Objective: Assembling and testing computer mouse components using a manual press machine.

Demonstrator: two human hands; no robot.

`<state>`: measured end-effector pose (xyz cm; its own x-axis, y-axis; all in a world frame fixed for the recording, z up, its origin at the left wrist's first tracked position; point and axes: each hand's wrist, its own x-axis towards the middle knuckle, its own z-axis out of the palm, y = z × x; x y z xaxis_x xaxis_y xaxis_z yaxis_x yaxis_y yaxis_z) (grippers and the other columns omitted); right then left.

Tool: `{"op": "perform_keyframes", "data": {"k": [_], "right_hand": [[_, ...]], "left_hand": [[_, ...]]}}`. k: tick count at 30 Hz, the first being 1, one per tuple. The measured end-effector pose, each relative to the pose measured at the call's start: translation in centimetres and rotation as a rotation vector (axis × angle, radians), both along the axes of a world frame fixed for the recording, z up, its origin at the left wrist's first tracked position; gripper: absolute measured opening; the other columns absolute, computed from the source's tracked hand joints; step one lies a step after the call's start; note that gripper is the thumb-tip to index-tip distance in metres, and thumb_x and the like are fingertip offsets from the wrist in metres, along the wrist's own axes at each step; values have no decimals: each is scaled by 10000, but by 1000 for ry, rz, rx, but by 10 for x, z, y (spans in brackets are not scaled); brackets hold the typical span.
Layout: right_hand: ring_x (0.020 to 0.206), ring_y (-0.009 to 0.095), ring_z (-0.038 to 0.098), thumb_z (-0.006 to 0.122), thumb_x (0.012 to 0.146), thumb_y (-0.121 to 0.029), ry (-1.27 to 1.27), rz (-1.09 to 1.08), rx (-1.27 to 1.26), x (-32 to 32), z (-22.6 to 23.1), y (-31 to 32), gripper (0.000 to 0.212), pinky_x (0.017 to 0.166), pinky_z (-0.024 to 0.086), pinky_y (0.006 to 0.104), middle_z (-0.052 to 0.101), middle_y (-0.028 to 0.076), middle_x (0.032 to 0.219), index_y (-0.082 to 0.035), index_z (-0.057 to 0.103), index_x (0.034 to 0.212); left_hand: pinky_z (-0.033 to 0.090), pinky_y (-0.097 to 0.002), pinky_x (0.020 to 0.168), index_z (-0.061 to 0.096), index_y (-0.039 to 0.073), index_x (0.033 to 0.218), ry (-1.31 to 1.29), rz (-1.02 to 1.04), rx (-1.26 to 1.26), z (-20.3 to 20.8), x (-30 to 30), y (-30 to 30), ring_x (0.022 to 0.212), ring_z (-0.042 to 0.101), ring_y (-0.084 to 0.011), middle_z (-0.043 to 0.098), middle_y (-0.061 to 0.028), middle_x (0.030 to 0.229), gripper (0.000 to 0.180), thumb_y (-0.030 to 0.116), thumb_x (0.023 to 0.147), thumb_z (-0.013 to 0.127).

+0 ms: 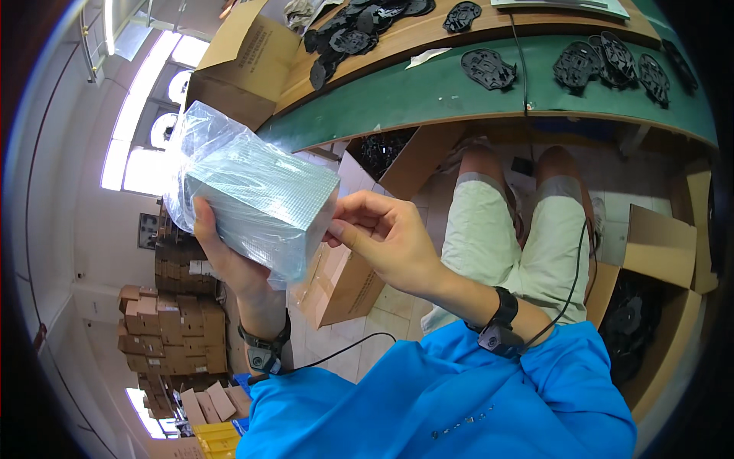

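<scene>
Indoors, a Film-Wrapped Block (pixel 256 191) Is Held Off the Green Table (pixel 413 90)

The green table runs across the scene, a wooden surface (pixel 401 34) along its far side. Well off to its left and on the person's side rises a stack of brown cartons (pixel 172 329). An open carton (pixel 245 57) stands at the table's left end; another, a carton of dark parts (pixel 657 329), sits before its right end.

The block, pale, boxy and sheathed in clear plastic, is in the air before the table's left end, with a closed carton (pixel 344 294) on the floor below.

The left hand (pixel 243 271) clasps the block from the person's side of the table, thumb along its side, its other fingers hidden. The right hand (pixel 397 237), also before the table, has thumb and forefinger pressed together at the block's end; whether plastic is caught between them cannot be told.

Black molded parts (pixel 489 69) lie on the table, more of them heaped on the wood beyond. Smallest are the wrist devices (pixel 501 340), strapped on both arms before the table.
</scene>
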<state>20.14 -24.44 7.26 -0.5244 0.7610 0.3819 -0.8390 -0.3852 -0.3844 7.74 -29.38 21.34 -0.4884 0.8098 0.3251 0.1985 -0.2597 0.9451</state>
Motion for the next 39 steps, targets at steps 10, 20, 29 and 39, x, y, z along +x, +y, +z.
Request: {"op": "perform_keyframes", "data": {"k": [10, 20, 29, 39], "right_hand": [[1038, 155, 724, 704, 998, -4, -155, -107, 189, 13, 3, 0, 184, 937, 585, 293, 744, 107, 1090, 61, 675, 1167], [918, 125, 727, 690, 1001, -29, -85, -120, 166, 9, 2, 2, 143, 872, 599, 280, 765, 97, 984, 77, 714, 1093], [1019, 155, 723, 682, 1029, -72, 110, 81, 112, 4, -2, 5, 121, 959, 589, 318, 734, 89, 1076, 26, 674, 1098], [1073, 192, 711, 608, 1089, -174, 200, 229, 106, -9, -10, 4, 179, 981, 575, 346, 698, 99, 1156, -18, 583, 1174]], "left_hand": [[562, -473, 1057, 409, 200, 1557, -187, -149, 1, -5, -24, -6, 1322, 592, -235, 529, -102, 1475, 665, 623, 1046, 441], [637, -432, 925, 385, 160, 1541, -142, -240, 40, -15, -21, -12, 1208, 660, -244, 535, -143, 1404, 692, 626, 1035, 454], [646, -463, 981, 330, 256, 1610, -19, -118, 94, -35, -61, -27, 1351, 589, -296, 444, -153, 1556, 618, 534, 1075, 466], [496, -510, 1156, 417, 214, 1604, -70, -226, 42, -40, -73, -35, 1405, 550, -293, 513, -96, 1572, 707, 444, 994, 688]]}}
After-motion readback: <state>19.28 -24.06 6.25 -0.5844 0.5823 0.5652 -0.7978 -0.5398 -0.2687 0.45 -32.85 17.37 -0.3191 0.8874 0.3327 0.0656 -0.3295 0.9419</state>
